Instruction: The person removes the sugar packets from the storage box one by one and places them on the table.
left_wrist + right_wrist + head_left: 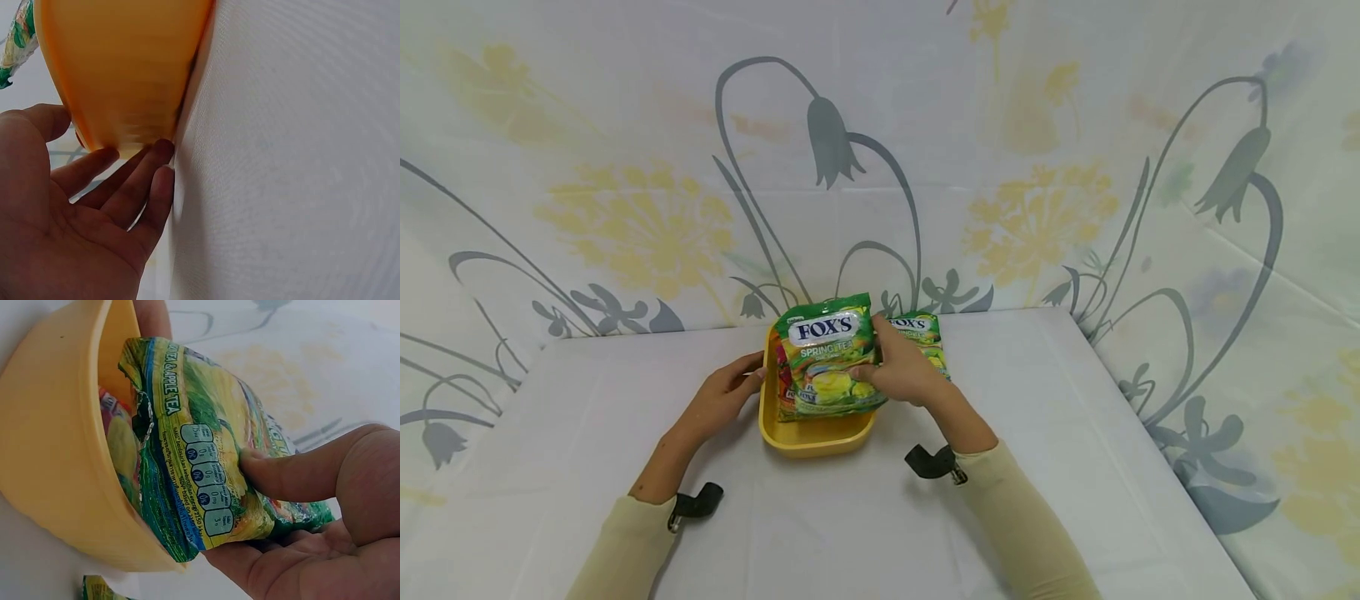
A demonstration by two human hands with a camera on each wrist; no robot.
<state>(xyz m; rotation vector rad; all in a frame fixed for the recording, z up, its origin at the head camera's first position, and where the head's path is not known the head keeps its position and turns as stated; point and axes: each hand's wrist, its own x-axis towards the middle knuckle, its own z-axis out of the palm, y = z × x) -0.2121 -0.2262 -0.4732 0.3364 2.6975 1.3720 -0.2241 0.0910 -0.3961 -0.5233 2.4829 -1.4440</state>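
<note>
Green candy bag (827, 354): pinched in right hand (904, 371), half inside yellow tub (815, 434). Left hand (721, 398): relaxed fingers (134, 178) steadying tub wall. Advice: lower flat, tub braced.

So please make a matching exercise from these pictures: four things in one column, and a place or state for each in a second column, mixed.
Things:
1. green candy bag
2. yellow tub
3. left hand
4. second green bag

Places or states:
A. lies on the table behind the right hand
B. touches the tub's left side with straight fingers
C. pinched by the right hand over the tub
D. stands on the white table, bags inside

Pairs: 1-C, 2-D, 3-B, 4-A
</note>
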